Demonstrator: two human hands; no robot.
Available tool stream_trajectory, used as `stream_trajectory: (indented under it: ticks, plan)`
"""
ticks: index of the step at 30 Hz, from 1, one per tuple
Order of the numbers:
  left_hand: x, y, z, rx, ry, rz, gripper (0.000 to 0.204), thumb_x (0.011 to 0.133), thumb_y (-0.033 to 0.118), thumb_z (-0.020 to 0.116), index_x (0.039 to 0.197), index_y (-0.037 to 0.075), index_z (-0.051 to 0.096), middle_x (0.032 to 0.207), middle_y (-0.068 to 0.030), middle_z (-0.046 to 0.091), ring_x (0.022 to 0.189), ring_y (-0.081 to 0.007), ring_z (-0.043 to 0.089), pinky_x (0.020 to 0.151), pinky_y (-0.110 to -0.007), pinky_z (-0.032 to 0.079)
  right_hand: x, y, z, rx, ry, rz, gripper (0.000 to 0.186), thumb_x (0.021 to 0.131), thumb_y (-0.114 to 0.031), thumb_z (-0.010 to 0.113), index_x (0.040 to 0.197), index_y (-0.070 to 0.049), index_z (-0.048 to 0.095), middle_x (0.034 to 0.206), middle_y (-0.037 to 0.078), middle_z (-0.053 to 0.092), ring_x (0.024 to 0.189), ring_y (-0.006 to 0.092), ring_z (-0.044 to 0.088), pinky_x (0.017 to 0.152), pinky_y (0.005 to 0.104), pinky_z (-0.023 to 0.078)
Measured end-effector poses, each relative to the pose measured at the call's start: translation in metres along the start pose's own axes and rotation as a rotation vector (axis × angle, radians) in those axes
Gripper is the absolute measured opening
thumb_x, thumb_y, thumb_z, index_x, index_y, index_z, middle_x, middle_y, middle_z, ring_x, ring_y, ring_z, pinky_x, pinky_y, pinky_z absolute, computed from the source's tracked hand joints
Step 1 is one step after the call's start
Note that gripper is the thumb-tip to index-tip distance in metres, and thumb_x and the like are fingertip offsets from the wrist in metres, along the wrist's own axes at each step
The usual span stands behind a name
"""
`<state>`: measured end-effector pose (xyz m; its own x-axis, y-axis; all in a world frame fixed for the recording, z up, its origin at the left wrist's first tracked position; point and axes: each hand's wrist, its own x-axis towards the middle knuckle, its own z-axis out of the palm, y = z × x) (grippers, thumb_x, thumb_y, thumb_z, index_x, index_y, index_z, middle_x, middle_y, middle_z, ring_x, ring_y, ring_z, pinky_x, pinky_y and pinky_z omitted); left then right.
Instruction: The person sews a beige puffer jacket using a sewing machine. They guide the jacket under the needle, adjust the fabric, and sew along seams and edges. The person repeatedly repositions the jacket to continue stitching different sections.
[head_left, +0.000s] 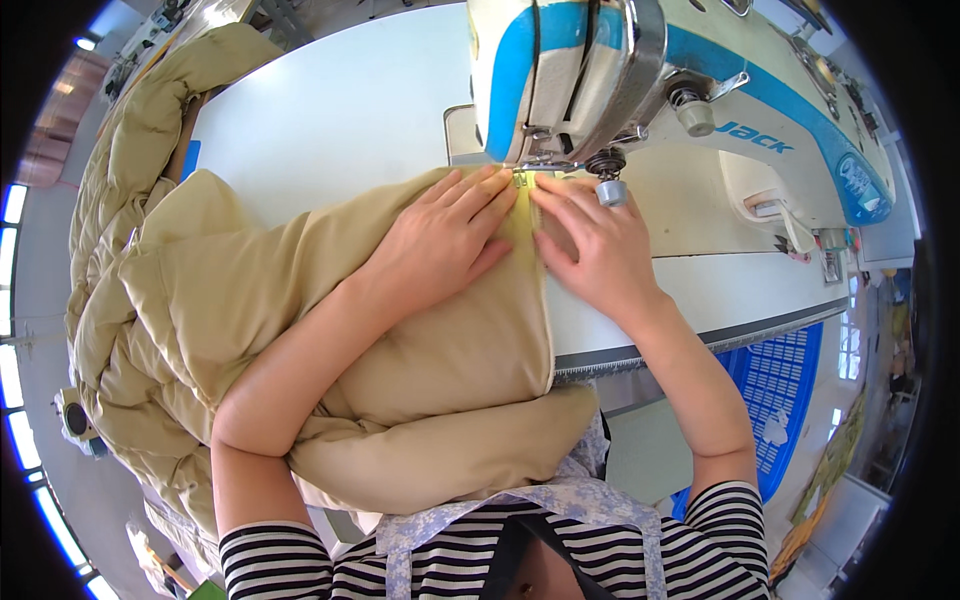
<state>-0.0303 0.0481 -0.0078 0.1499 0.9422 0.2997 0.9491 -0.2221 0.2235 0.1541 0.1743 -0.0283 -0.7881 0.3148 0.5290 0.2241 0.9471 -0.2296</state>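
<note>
A tan padded garment (440, 350) lies across the sewing table and hangs over its front and left sides. Its straight right edge runs up to the needle area of a white and blue sewing machine (560, 80). My left hand (445, 235) rests flat on the cloth, fingers stretched toward the presser foot. Just right of the foot, my right hand (595, 235) lies with its fingers extended, fingertips on the cloth's edge. Between the two hands a lit yellowish patch of cloth shows under the foot. The needle itself is hidden by the machine head.
The white table (320, 110) has a ruler strip (700, 340) along its front edge. Below it at right stands a blue plastic basket (770, 400). More of the puffy garment is heaped at the left. A thread tension knob (611, 192) juts out close above my right fingers.
</note>
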Motion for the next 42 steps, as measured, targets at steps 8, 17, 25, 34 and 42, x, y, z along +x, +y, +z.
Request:
stream_trajectory:
  ticks: [8,17,25,34,42]
  plan:
    - [-0.050,0.038,-0.048,0.333,-0.117,-0.183,0.050,0.092,0.023,0.062,0.139,0.008,0.051,0.146,-0.0084,0.048,0.141,-0.0275,0.037,0.119,-0.053,0.019,-0.056,-0.086,-0.059,1.608,-0.175,0.968,0.044,0.096,-0.017,0.064,0.134,0.003,0.053,0.133,0.011,0.056,0.117,0.0156,0.056,0.102,0.0314,0.044]
    - [-0.142,-0.038,-0.087,0.611,-0.128,-0.323,0.053,0.097,0.017,0.054,0.148,0.021,0.041,0.156,-0.0001,0.036,0.145,-0.0244,0.030,0.119,-0.055,0.018,-0.106,-0.091,-0.040,1.569,-0.931,0.889,0.030,0.092,-0.027,0.070,0.104,0.000,0.072,0.087,0.001,0.071,0.073,0.0045,0.060,0.064,0.0205,0.047]
    - [-0.081,-0.051,-0.113,0.724,-0.495,-0.281,0.051,0.094,0.010,0.052,0.145,0.014,0.045,0.153,-0.0043,0.041,0.141,-0.0250,0.038,0.120,-0.049,0.021,-0.139,-0.146,-0.026,1.125,-0.504,0.819,0.024,0.095,-0.022,0.066,0.103,0.001,0.068,0.082,0.001,0.070,0.077,0.0044,0.060,0.069,0.0252,0.050]
    - [-0.113,0.067,-0.043,0.230,-0.298,-0.073,0.055,0.098,0.019,0.052,0.150,0.010,0.036,0.156,-0.0048,0.036,0.145,-0.0258,0.030,0.119,-0.050,0.020,-0.143,-0.128,-0.052,1.410,-0.608,0.942,0.017,0.095,-0.017,0.062,0.089,-0.001,0.061,0.075,0.000,0.060,0.068,0.0050,0.054,0.062,0.0230,0.044]
    - [-0.053,0.097,-0.070,-0.255,-0.087,-0.375,0.024,0.094,0.022,0.064,0.103,0.001,0.069,0.092,-0.0071,0.069,0.080,-0.0197,0.065,0.071,-0.032,0.053,-0.102,-0.153,-0.085,1.140,-0.179,0.386,0.013,0.084,-0.010,0.067,0.087,-0.002,0.057,0.078,0.012,0.062,0.066,0.0238,0.063,0.063,0.0356,0.051]
